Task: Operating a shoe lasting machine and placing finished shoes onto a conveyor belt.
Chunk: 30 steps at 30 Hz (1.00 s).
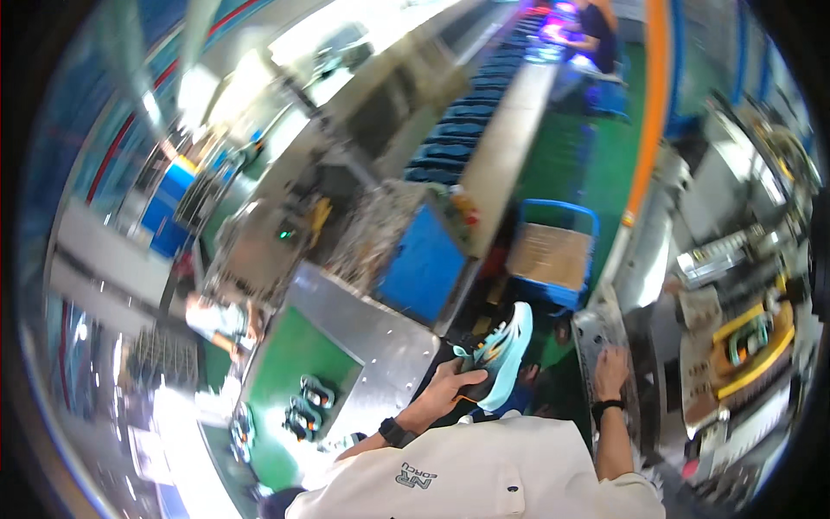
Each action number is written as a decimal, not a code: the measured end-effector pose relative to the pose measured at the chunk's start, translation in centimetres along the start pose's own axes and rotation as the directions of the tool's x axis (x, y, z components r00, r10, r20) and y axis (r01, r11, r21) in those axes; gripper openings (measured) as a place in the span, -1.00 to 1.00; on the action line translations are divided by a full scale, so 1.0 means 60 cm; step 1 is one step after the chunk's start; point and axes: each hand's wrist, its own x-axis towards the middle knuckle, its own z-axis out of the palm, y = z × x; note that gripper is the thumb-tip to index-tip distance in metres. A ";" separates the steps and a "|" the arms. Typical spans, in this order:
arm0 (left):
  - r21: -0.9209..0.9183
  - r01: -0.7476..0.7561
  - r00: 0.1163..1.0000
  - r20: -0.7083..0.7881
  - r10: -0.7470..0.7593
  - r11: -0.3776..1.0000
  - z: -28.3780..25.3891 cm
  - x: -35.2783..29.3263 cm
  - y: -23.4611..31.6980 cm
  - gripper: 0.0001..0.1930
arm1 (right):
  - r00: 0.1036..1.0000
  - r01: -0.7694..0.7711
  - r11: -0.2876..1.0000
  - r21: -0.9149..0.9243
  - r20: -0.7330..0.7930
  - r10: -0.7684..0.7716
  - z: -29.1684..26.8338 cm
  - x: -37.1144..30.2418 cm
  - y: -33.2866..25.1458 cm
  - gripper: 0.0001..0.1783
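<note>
Left hand (450,387) curled around the heel end of a sneaker (503,353), fingers wrapped under it, thumb along the side; shoe held up in front of the chest, toe pointing up and away, pale turquoise-and-white sole facing right, above the gap between two metal surfaces. Right hand (610,370) laid flat, fingers slightly spread, on a grey metal tray (595,333) to the right, gripping nothing. Black bands on both wrists.

Blue-framed cart (553,251) beyond the sneaker, filled by a brown cardboard sheet or box. More shoes (308,406) lying on the green conveyor belt (294,363) at lower left, framed by sheet metal. Row of blue trays (467,130) running up the long line toward a seated person (596,35).

Picture heavily blurred and bent at the rim; machine at right (752,337) with yellow parts hard to read, tray contents not discernible
</note>
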 end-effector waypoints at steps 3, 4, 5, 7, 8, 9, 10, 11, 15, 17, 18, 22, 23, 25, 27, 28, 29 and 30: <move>-0.307 0.063 0.984 -0.141 -0.110 0.950 -0.051 -0.042 -0.047 -0.65 | 0.997 0.075 0.996 0.043 0.014 -0.076 0.014 0.014 0.009 -0.88; -0.107 -0.027 0.984 -0.178 0.008 0.994 -0.068 -0.060 -0.055 -0.62 | 0.999 0.043 0.998 0.051 -0.006 -0.043 0.016 0.018 0.008 -0.89; 0.101 -0.105 0.973 -0.194 0.123 0.989 -0.088 -0.079 -0.068 -0.58 | 0.999 0.047 0.998 0.029 -0.015 -0.046 0.016 0.015 0.005 -0.89; 0.426 -0.177 0.913 -0.266 0.310 0.887 -0.131 -0.100 -0.115 -0.48 | 0.996 0.091 0.996 0.006 -0.025 -0.091 0.015 0.019 0.011 -0.89; 0.122 -0.128 0.904 -0.393 0.167 0.984 -0.138 -0.106 -0.116 -0.47 | 0.994 0.096 0.995 0.042 -0.048 -0.094 0.016 0.022 0.018 -0.88; 0.102 -0.148 0.889 -0.422 0.177 0.984 -0.155 -0.110 -0.119 -0.47 | 0.993 0.104 0.991 0.079 -0.067 -0.098 0.018 0.038 0.012 -0.87; -0.122 -0.126 0.838 -0.544 0.040 0.985 -0.178 -0.110 -0.128 -0.65 | 0.989 0.136 0.988 0.077 -0.063 -0.131 0.016 0.061 -0.002 -0.87; -0.343 -0.130 0.776 -0.619 -0.120 0.930 -0.206 -0.109 -0.141 -0.72 | 0.990 0.141 0.983 0.114 -0.033 -0.138 0.013 0.089 -0.019 -0.83; -0.595 -0.238 0.689 -0.661 -0.299 0.767 -0.366 -0.102 -0.247 -0.71 | 0.976 0.216 0.897 0.386 -0.085 -0.198 -0.038 0.204 -0.210 -0.84; -0.585 -0.272 0.612 -0.718 -0.331 0.764 -0.453 -0.096 -0.304 -0.63 | 0.930 0.367 0.828 0.423 -0.128 -0.346 -0.060 0.270 -0.334 -0.84; -0.603 -0.260 0.600 -0.713 -0.363 0.754 -0.509 -0.090 -0.338 -0.61 | 0.879 0.475 0.789 0.390 -0.169 -0.445 -0.081 0.294 -0.412 -0.85; -0.540 -0.201 0.422 -0.800 -0.426 0.817 -0.668 -0.087 -0.357 -0.61 | 0.699 0.708 0.630 0.320 -0.191 -0.689 -0.140 0.371 -0.698 -0.86; -0.375 -0.350 0.442 -0.874 -0.201 0.858 -0.737 -0.101 -0.483 -0.63 | 0.640 0.754 0.565 0.335 -0.180 -0.747 -0.142 0.391 -0.785 -0.88; -0.491 -0.332 0.268 -0.868 -0.418 0.805 -0.784 -0.070 -0.420 -0.69 | 0.566 0.820 0.529 0.217 -0.180 -0.804 -0.133 0.444 -0.908 -0.87; 0.090 -0.261 0.062 -0.992 0.110 0.961 -0.849 -0.079 -0.528 -0.69 | 0.484 0.841 0.429 0.331 -0.105 -0.868 -0.121 0.459 -1.085 -0.83; -0.222 -0.274 0.092 -0.974 -0.205 0.936 -0.881 -0.074 -0.510 -0.61 | 0.421 0.874 0.389 0.290 -0.052 -0.906 -0.106 0.476 -1.162 -0.80; -0.155 -0.112 -0.056 -0.985 -0.162 0.982 -0.887 -0.082 -0.510 -0.55 | 0.377 0.795 0.341 0.503 0.031 -0.926 -0.074 0.495 -1.239 -0.75; -0.100 0.072 -0.164 -0.983 -0.088 0.992 -0.896 -0.067 -0.500 -0.48 | 0.338 0.806 0.336 0.488 0.088 -0.937 -0.054 0.526 -1.314 -0.68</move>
